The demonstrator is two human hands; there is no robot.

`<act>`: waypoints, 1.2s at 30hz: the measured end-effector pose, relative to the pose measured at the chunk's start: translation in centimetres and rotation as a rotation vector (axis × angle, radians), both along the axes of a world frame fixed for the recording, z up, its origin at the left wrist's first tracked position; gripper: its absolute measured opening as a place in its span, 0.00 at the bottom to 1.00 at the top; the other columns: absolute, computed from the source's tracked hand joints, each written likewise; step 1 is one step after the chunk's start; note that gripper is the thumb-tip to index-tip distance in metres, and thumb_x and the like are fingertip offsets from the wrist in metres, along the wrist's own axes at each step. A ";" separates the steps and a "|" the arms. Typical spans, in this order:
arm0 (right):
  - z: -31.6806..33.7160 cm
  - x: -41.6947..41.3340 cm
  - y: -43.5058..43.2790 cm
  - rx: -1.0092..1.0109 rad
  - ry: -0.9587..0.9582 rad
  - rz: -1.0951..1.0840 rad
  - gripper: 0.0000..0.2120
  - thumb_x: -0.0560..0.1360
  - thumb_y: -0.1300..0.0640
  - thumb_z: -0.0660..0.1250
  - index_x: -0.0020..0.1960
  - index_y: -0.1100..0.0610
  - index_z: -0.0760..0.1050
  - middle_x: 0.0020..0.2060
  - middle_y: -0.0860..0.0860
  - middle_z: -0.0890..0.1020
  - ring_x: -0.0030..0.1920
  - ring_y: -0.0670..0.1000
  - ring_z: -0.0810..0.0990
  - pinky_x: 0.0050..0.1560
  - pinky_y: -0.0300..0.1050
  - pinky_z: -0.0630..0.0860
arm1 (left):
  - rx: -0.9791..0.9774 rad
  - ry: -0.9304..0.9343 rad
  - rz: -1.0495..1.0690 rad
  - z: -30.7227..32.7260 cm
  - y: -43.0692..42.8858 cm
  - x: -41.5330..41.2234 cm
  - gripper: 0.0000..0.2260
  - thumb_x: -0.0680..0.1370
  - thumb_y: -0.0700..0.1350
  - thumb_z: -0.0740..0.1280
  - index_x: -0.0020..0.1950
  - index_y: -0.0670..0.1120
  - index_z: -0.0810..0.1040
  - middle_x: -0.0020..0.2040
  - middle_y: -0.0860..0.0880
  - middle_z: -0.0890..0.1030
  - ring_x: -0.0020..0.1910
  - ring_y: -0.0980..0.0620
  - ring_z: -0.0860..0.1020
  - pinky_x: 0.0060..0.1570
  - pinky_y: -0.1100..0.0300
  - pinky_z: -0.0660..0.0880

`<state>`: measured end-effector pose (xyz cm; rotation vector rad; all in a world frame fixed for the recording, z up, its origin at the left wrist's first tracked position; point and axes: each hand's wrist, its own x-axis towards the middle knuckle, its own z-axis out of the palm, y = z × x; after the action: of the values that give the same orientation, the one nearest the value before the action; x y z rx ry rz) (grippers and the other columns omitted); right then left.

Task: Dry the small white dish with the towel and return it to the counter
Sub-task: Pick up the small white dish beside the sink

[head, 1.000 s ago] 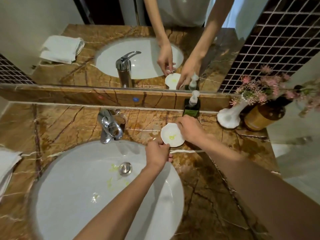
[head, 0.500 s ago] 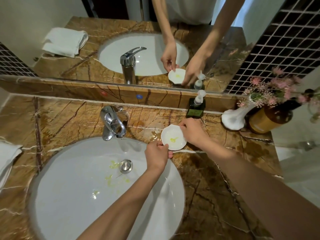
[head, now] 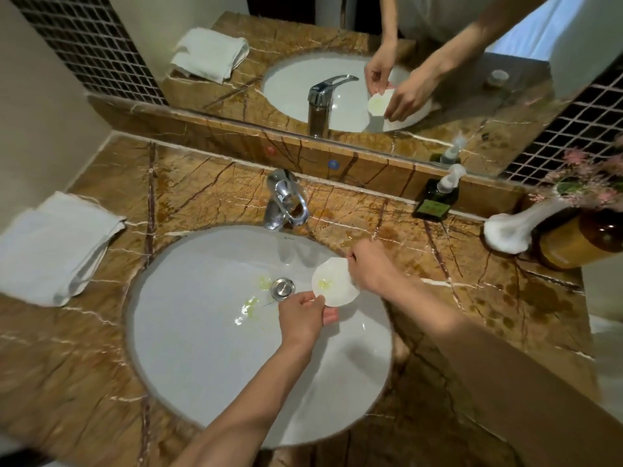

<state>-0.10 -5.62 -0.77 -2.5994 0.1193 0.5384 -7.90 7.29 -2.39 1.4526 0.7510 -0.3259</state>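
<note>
Dish: small white dish [head: 334, 282], off the marble counter [head: 438, 251] since a second ago, now over the sink basin [head: 209, 332], yellowish smear inside.
Left hand [head: 303, 318]: pinching the near rim.
Right hand [head: 372, 269]: gripping the far edge; fingertips hidden behind the dish.
Towel: folded white towel [head: 55, 246] on the counter's left, untouched.
Blur: soap bottle [head: 436, 197] label unreadable.

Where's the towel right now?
The folded white towel lies on the marble counter at the far left of the head view, left of the sink and faucet, away from both hands.
</note>
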 end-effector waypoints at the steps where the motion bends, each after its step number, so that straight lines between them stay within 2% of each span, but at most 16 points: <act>1: 0.0 -0.1 1.0 -0.009 0.012 0.029 0.15 0.75 0.71 0.57 0.33 0.60 0.73 0.36 0.60 0.79 0.35 0.58 0.79 0.42 0.55 0.81 | -0.033 0.022 0.028 0.1 0.7 -0.4 0.12 0.76 0.32 0.62 0.33 0.41 0.75 0.22 0.49 0.80 0.25 0.51 0.81 0.28 0.64 0.78; 4: 0.0 -0.2 3.9 -0.062 0.048 0.090 0.11 0.74 0.71 0.56 0.37 0.62 0.73 0.39 0.61 0.78 0.39 0.61 0.78 0.42 0.54 0.79 | -0.172 0.130 0.141 0.3 2.8 -1.1 0.10 0.75 0.29 0.62 0.34 0.37 0.75 0.22 0.47 0.79 0.24 0.51 0.81 0.30 0.63 0.80; 6: 0.0 -0.3 5.6 -0.090 0.051 0.117 0.11 0.74 0.69 0.58 0.35 0.60 0.70 0.37 0.57 0.76 0.40 0.59 0.77 0.46 0.52 0.77 | -0.290 0.214 0.221 0.3 4.2 -1.3 0.07 0.75 0.29 0.62 0.38 0.33 0.75 0.23 0.44 0.80 0.24 0.51 0.81 0.26 0.63 0.79; 8: 0.2 -0.2 7.0 -0.111 0.065 0.151 0.07 0.74 0.68 0.59 0.39 0.62 0.71 0.39 0.56 0.75 0.43 0.59 0.76 0.48 0.50 0.75 | -0.386 0.293 0.260 0.3 5.3 -1.6 0.07 0.76 0.30 0.63 0.38 0.33 0.75 0.23 0.43 0.79 0.23 0.52 0.80 0.23 0.64 0.77; 10: 0.7 -0.5 8.2 -0.133 0.075 0.169 0.04 0.74 0.67 0.61 0.42 0.61 0.73 0.36 0.55 0.74 0.41 0.58 0.76 0.37 0.44 0.72 | -0.426 0.336 0.263 0.1 6.3 -1.8 0.08 0.76 0.31 0.63 0.37 0.34 0.74 0.20 0.44 0.77 0.21 0.53 0.79 0.21 0.65 0.76; 13: 1.3 -0.8 9.5 -0.146 0.078 0.202 0.06 0.71 0.66 0.65 0.37 0.60 0.72 0.29 0.52 0.73 0.30 0.51 0.74 0.22 0.38 0.62 | -0.425 0.354 0.255 -0.5 7.5 -2.3 0.10 0.76 0.31 0.63 0.34 0.35 0.71 0.17 0.47 0.73 0.19 0.55 0.77 0.23 0.65 0.77; 15: 1.4 -1.1 10.2 -0.153 0.087 0.215 0.09 0.72 0.66 0.65 0.35 0.58 0.70 0.31 0.53 0.74 0.30 0.51 0.75 0.21 0.38 0.62 | -0.402 0.345 0.238 -0.7 8.1 -2.7 0.11 0.76 0.30 0.64 0.34 0.36 0.71 0.17 0.47 0.73 0.19 0.56 0.77 0.24 0.66 0.77; 17: 1.4 -1.5 10.8 -0.151 0.084 0.223 0.08 0.73 0.67 0.62 0.36 0.60 0.70 0.32 0.56 0.76 0.35 0.56 0.76 0.27 0.40 0.67 | -0.356 0.317 0.232 -0.8 8.6 -3.1 0.09 0.75 0.30 0.64 0.35 0.35 0.74 0.19 0.46 0.76 0.22 0.54 0.79 0.26 0.65 0.78; 20: 0.9 -2.3 11.6 -0.084 0.092 0.184 0.07 0.71 0.71 0.61 0.36 0.63 0.71 0.39 0.63 0.79 0.39 0.60 0.79 0.36 0.46 0.75 | -0.226 0.231 0.208 -1.0 9.7 -3.5 0.05 0.74 0.29 0.62 0.40 0.33 0.77 0.26 0.44 0.80 0.30 0.48 0.82 0.41 0.56 0.82; 22: 0.7 -3.0 11.9 -0.002 0.097 0.133 0.08 0.70 0.72 0.61 0.34 0.63 0.72 0.40 0.63 0.81 0.42 0.62 0.81 0.40 0.51 0.79 | -0.121 0.147 0.184 -1.0 10.7 -3.7 0.08 0.74 0.31 0.61 0.47 0.32 0.79 0.33 0.41 0.81 0.32 0.47 0.82 0.47 0.52 0.82; 25: 0.7 -4.1 12.8 0.219 0.066 0.020 0.18 0.72 0.72 0.57 0.26 0.58 0.66 0.27 0.57 0.75 0.34 0.62 0.81 0.37 0.56 0.80 | -0.024 0.028 0.180 -0.1 12.6 -4.1 0.12 0.76 0.34 0.61 0.57 0.35 0.78 0.38 0.39 0.82 0.31 0.47 0.83 0.41 0.55 0.83; 27: 0.8 -4.6 13.6 0.373 0.065 -0.074 0.20 0.74 0.71 0.54 0.25 0.59 0.66 0.24 0.54 0.72 0.27 0.58 0.77 0.35 0.56 0.80 | -0.012 -0.033 0.211 0.5 14.0 -4.0 0.14 0.76 0.36 0.63 0.61 0.35 0.76 0.48 0.37 0.82 0.36 0.44 0.84 0.37 0.56 0.83; 30: 0.8 -4.6 15.3 0.507 0.116 -0.136 0.15 0.73 0.70 0.54 0.34 0.69 0.76 0.26 0.58 0.76 0.27 0.58 0.77 0.32 0.54 0.78 | 0.003 -0.103 0.235 1.7 16.0 -3.4 0.14 0.76 0.37 0.66 0.62 0.37 0.75 0.46 0.40 0.81 0.35 0.45 0.83 0.34 0.57 0.82; 33: 0.9 -4.4 17.3 0.561 0.128 -0.181 0.17 0.76 0.68 0.54 0.33 0.61 0.76 0.25 0.53 0.75 0.25 0.55 0.77 0.24 0.40 0.71 | 0.008 -0.128 0.204 2.8 18.2 -2.9 0.15 0.75 0.36 0.66 0.62 0.40 0.76 0.42 0.45 0.82 0.33 0.49 0.83 0.33 0.57 0.81; 34: 1.0 -4.4 18.0 0.577 0.127 -0.188 0.18 0.77 0.67 0.54 0.34 0.58 0.76 0.26 0.53 0.76 0.26 0.54 0.78 0.24 0.39 0.71 | 0.000 -0.129 0.202 3.0 19.0 -2.8 0.16 0.75 0.35 0.66 0.63 0.41 0.76 0.42 0.44 0.82 0.32 0.50 0.83 0.32 0.58 0.81; 36: 1.3 -4.3 19.6 0.611 0.141 -0.190 0.14 0.78 0.65 0.54 0.43 0.59 0.78 0.35 0.56 0.81 0.28 0.54 0.79 0.34 0.48 0.80 | -0.014 -0.126 0.212 3.2 20.5 -2.6 0.17 0.74 0.34 0.65 0.64 0.42 0.75 0.42 0.42 0.82 0.31 0.50 0.82 0.32 0.58 0.81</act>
<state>-4.42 13.95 0.50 -1.9349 0.2095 0.5801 -10.48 27.83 0.84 1.3531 0.7897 -0.0762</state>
